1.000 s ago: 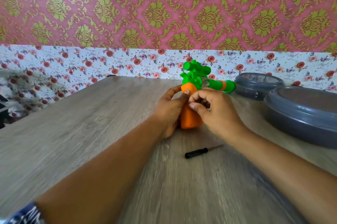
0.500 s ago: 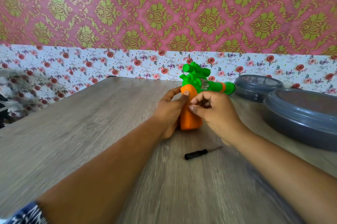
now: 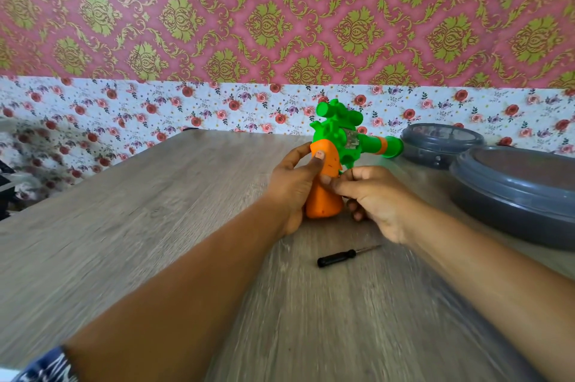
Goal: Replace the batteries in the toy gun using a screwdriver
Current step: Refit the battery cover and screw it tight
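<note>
- Since a moment ago, the right hand [image 3: 378, 199] has slipped lower on the toy gun [image 3: 337, 160], baring more of the orange grip.
- Its fingers curl together against the grip's right side.
- Left hand [image 3: 294, 187] wraps the grip, thumb pressed on top.
- Toy gun stands upright on the table [image 3: 155, 226], barrel pointing right.
- Screwdriver [image 3: 342, 257] lies untouched near the wrists.
- Two grey tubs [image 3: 513, 195] sit right.
</note>
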`<action>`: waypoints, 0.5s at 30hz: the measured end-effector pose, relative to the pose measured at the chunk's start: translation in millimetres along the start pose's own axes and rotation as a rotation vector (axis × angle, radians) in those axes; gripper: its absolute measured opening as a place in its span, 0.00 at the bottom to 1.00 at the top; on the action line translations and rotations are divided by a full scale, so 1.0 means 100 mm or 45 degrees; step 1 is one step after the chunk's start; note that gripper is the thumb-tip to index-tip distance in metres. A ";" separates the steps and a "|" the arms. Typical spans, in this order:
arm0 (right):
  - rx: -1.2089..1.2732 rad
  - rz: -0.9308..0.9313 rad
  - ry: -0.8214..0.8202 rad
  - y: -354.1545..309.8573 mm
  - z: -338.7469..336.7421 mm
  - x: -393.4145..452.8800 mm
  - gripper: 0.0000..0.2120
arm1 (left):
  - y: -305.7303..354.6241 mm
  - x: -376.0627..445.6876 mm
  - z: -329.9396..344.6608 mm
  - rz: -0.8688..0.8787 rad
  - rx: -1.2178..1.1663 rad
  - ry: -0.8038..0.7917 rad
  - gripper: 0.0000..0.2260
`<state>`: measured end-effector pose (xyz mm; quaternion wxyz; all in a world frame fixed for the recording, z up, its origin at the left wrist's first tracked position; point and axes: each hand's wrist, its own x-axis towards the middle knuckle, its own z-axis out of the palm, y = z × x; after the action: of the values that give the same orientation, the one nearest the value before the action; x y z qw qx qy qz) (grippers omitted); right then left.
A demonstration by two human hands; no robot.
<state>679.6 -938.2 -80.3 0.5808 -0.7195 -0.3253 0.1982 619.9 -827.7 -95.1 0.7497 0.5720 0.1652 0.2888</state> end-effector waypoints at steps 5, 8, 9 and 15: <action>0.020 0.022 -0.126 0.00 -0.07 0.00 0.09 | 0.03 -0.01 -0.01 -0.048 -0.073 0.031 0.16; 0.017 0.026 -0.134 0.00 -0.07 0.00 0.08 | 0.04 -0.01 -0.01 -0.051 -0.087 0.030 0.16; -0.001 0.019 -0.114 0.00 -0.06 0.00 0.08 | 0.04 -0.02 -0.01 -0.046 -0.091 0.022 0.16; -0.018 0.042 0.000 -0.02 -0.01 -0.01 0.12 | 0.02 -0.02 0.02 0.002 0.016 0.000 0.16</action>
<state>679.3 -939.1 -78.0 0.5724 -0.7287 -0.3149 0.2054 618.9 -829.7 -92.9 0.7458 0.5769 0.1667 0.2883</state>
